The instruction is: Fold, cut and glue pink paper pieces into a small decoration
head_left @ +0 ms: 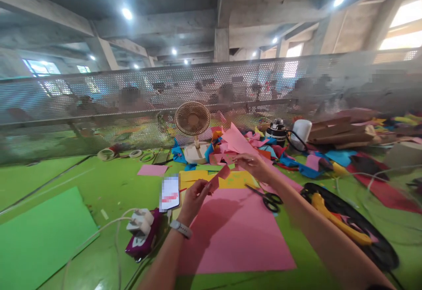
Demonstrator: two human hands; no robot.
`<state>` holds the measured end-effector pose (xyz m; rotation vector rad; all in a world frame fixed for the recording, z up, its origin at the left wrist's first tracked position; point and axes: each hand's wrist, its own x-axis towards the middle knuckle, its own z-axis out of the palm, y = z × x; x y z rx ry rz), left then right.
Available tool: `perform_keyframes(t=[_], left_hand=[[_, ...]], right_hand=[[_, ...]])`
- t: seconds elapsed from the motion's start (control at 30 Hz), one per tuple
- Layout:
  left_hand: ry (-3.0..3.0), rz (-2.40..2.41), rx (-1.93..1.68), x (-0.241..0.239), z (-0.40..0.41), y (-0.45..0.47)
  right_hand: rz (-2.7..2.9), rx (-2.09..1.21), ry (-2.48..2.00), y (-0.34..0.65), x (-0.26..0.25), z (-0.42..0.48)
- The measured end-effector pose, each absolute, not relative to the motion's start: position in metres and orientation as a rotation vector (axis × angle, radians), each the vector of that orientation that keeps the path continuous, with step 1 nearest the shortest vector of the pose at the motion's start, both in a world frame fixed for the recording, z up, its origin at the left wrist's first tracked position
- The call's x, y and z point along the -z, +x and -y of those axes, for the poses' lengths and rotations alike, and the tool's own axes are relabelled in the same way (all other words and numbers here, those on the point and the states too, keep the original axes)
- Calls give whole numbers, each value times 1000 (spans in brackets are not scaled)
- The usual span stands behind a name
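Note:
My left hand (197,194) pinches a small folded piece of pink paper (220,180), held above a large pink sheet (240,241). To its right, my right hand (252,166) has its fingers drawn together just past the folded piece; whatever may be between the fingertips is too small to make out. Behind that hand rises a heap of pink paper pieces (236,139). Black-handled scissors (271,201) lie on the right edge of the pink sheet, blades towards the left. Yellow paper (194,176) lies beyond the sheet.
A phone (170,192) and a purple power strip (141,241) with plugs sit at left, beside a green sheet (42,237). A small fan (193,119) stands behind. At right lies a black tray (382,248) with a yellow-handled tool (339,219). A perforated metal divider (141,105) crosses the back.

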<state>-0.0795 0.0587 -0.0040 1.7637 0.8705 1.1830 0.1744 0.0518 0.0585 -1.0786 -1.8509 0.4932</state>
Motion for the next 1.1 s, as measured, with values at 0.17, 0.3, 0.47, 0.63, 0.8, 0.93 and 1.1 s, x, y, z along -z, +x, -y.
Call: perform_keyframes(t=[0.17, 0.3, 0.47, 0.63, 0.8, 0.93, 1.1], left_hand=[[1787, -841, -1238, -5, -56, -83], [1695, -857, -1186, -8, -53, -84], [1667, -902, -1103, -9, -51, -84], [1734, -943, -917, -12, -47, -82], [1742, -904, -805, -11, -42, -80], [1785, -886, -773, -6, -41, -77], [1885, -975, -809, 2, -44, -75]], right_hand=[[2296, -304, -1113, 182, -23, -19], [2576, -336, -1164, 183, 12, 10], [2176, -402, -1251, 184, 3, 9], [1760, -943, -1101, 181, -30, -14], [1803, -1304, -1032, 180, -20, -26], [1816, -1411, -1064, 183, -6, -26], [1836, -1275, -1144, 187, -4, -25]])
